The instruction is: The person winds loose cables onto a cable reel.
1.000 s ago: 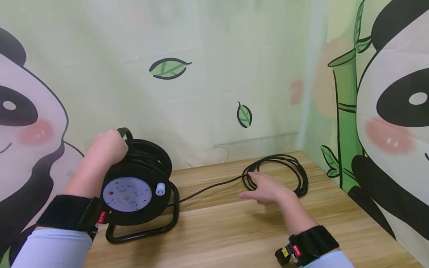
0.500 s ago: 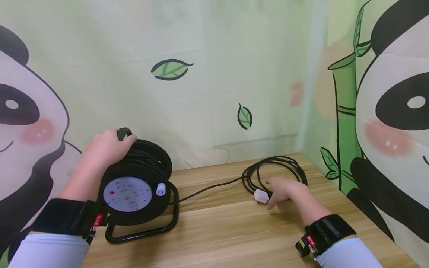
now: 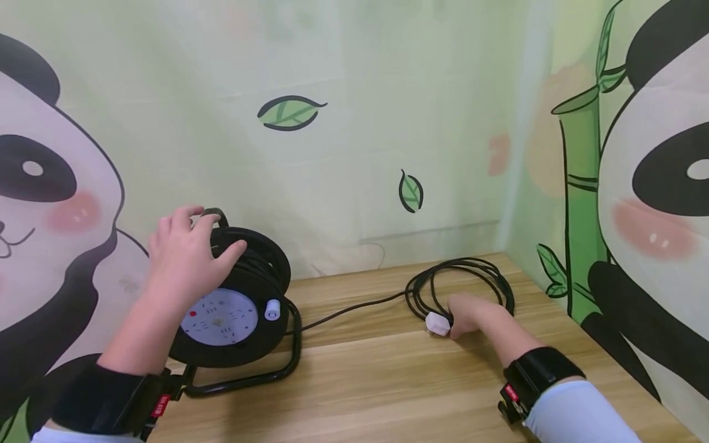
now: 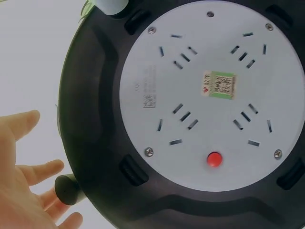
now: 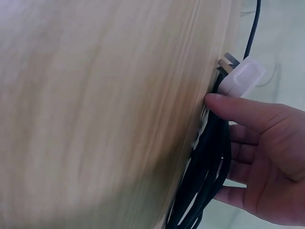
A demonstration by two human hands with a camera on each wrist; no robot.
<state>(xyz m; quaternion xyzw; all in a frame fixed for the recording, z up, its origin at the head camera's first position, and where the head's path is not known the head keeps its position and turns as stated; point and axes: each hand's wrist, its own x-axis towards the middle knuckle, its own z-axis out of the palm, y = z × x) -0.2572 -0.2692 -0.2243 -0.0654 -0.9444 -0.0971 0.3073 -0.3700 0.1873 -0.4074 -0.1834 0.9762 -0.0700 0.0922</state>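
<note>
Cable coil (image 3: 503, 283) lies in loose loops on the tabletop (image 3: 354, 381), toward its far right corner. White plug (image 3: 437, 324) sits at the near side of the loops; its pins show in the right wrist view. Single strand (image 3: 360, 306) runs left from the coil to the black reel (image 3: 260, 338), which stands upright on its bent-tube stand (image 3: 244, 386).

Right hand (image 3: 475, 312): thumb and fingers curved round the bundle just beside the plug, cable between them. How tight the hold is, cannot tell.

Left hand (image 3: 185, 255): fingers spread wide at the top of the reel, beside the handle (image 3: 220, 216). Whether any fingertip touches it, cannot tell.

Handling, by judgement: cable looks bendy but springy, smooth-skinned, light in one strand, weightier as a bundle; loops may slip apart if only one or two are caught. Best hold is all strands together near the plug, where they bunch. Plug is hard, a fair anchor; keep strain off its pins. Reel looks heavy with its wound cable; handle is the place to steady it, not the white socket face (image 3: 221, 319).
</note>
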